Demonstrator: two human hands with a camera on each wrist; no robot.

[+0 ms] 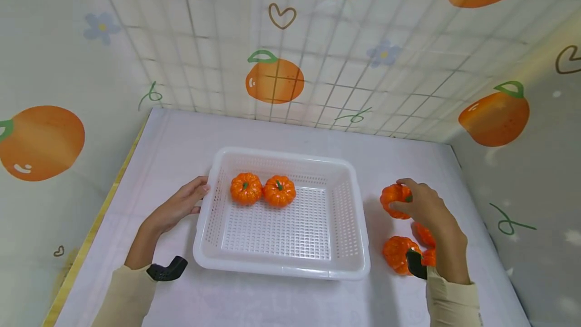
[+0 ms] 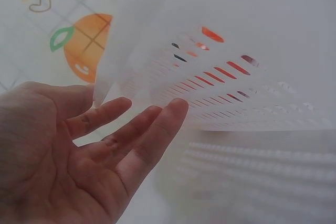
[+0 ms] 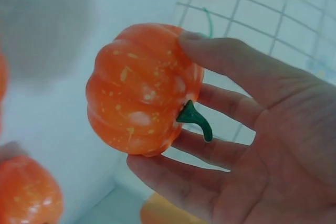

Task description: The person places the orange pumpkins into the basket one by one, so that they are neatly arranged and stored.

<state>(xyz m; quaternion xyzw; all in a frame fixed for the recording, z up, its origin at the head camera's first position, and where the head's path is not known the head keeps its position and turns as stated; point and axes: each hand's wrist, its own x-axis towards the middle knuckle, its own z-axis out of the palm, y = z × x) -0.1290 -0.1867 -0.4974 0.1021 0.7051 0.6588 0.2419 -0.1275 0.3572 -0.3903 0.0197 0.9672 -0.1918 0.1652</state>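
A white plastic basket with perforated walls holds two small orange toy pumpkins side by side near its far left. My left hand is at the basket's left side, thumb and index finger pinching the rim. Its other fingers extend along the outer wall in the left wrist view. To the right of the basket, my right hand grips another pumpkin between thumb and fingertips. The green stem of that pumpkin points towards the palm, and its shadow falls apart from it.
Below the right hand, more pumpkins lie together on the white tabletop, partly hidden by the wrist and its black strap mount. A fruit-printed curtain over a wire grid borders the table's back.
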